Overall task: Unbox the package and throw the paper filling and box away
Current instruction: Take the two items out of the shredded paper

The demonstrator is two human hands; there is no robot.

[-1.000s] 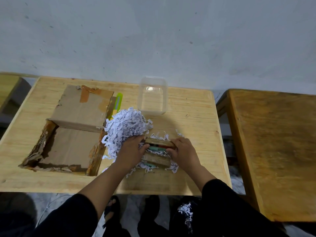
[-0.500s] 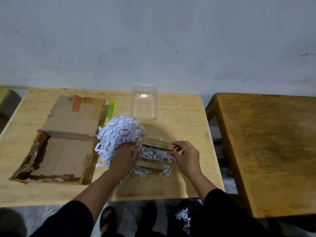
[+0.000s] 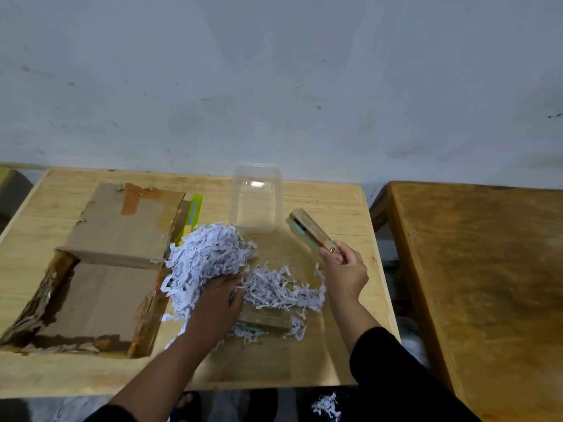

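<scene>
An opened, torn cardboard box (image 3: pixel 100 296) lies on the left of the light wooden table (image 3: pixel 329 202), its flap folded back. A heap of white shredded paper (image 3: pixel 207 257) spreads over the table's middle. My left hand (image 3: pixel 217 300) rests on the heap, fingers curled into the shreds. My right hand (image 3: pixel 345 271) holds a brown pack of coloured pens (image 3: pixel 310 228) raised above the table beside a clear plastic tub (image 3: pixel 257 197). A second brown pack (image 3: pixel 265 318) lies among the shreds by my left hand.
A green utility knife (image 3: pixel 192 213) lies between the box flap and the paper. A darker wooden table (image 3: pixel 487 269) stands to the right across a narrow gap. Some shredded paper (image 3: pixel 327 406) has fallen on the floor below. A grey wall is behind.
My right hand has lifted one pen pack out of the shreds and carried it up and right toward the tub. My left hand stays on the paper heap.
</scene>
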